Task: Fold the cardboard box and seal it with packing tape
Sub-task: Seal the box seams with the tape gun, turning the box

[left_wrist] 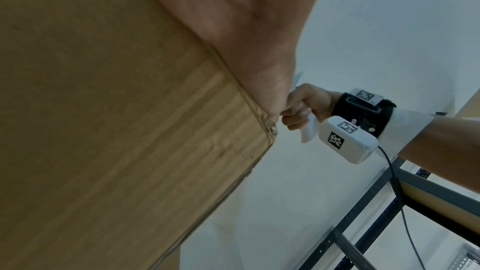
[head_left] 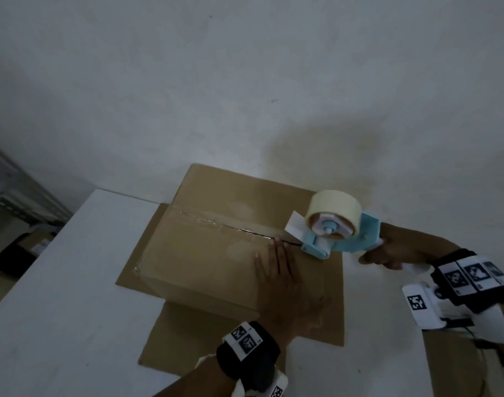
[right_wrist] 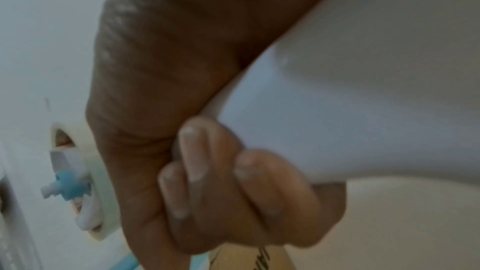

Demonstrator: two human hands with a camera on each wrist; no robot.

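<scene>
Box (head_left: 216, 247): sits at the far right corner of the table (head_left: 59, 296) | Your left hand (head_left: 285, 285): flat on the box top, fingers straight | Your right hand (head_left: 388, 253): fingers curled around the tape gun (head_left: 342, 233) handle, its front on the box seam

Black wrist straps (head_left: 249, 349) on both forearms, each carrying white tiles printed with black-and-white square code markers. White rounded camera housing (left_wrist: 348, 140) under the right wrist, marked with two of the same codes, a small screw and metal fitting where it meets the strap. Thin black cable (left_wrist: 394, 182) trailing from the housing's end. White cuff (left_wrist: 407, 128) behind the right strap. Similar white housing with a code marker below the left strap (head_left: 276, 389). Bare hands, short unpainted nails (right_wrist: 192, 151).
</scene>
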